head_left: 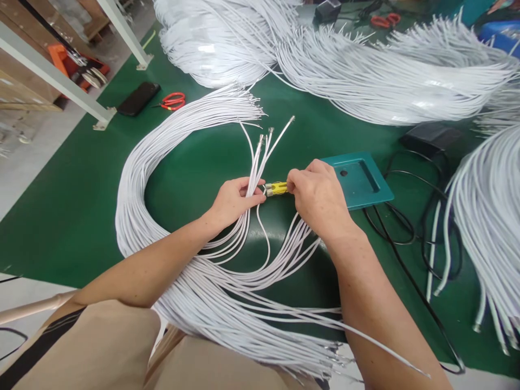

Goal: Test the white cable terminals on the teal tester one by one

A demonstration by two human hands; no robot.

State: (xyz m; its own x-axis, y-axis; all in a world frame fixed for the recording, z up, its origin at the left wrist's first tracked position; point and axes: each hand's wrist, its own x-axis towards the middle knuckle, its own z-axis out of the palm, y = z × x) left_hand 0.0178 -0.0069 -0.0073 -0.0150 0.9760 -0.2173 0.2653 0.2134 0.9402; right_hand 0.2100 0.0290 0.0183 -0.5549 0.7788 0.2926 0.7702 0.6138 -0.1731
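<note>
White cables (255, 168) stand in a small bunch in my left hand (233, 203), gripped between thumb and fingers, their tipped ends pointing up and away. My right hand (319, 197) is closed around a small yellow piece with a metallic front end (278, 188); its exact kind is not clear. That metallic end meets a cable end at my left fingertips; whether it is plugged in cannot be made out. A large curved bundle of white cables (134, 184) loops around my left hand and passes below both hands. A teal tray (361, 201) lies just beyond my right hand.
Large white cable bundles (390, 81) lie across the back, and another bundle (487, 189) at the right. A black phone (139, 98) and red-handled scissors (173, 101) lie at the back left. A black box (430, 138) and black cords (400, 260) are on the right.
</note>
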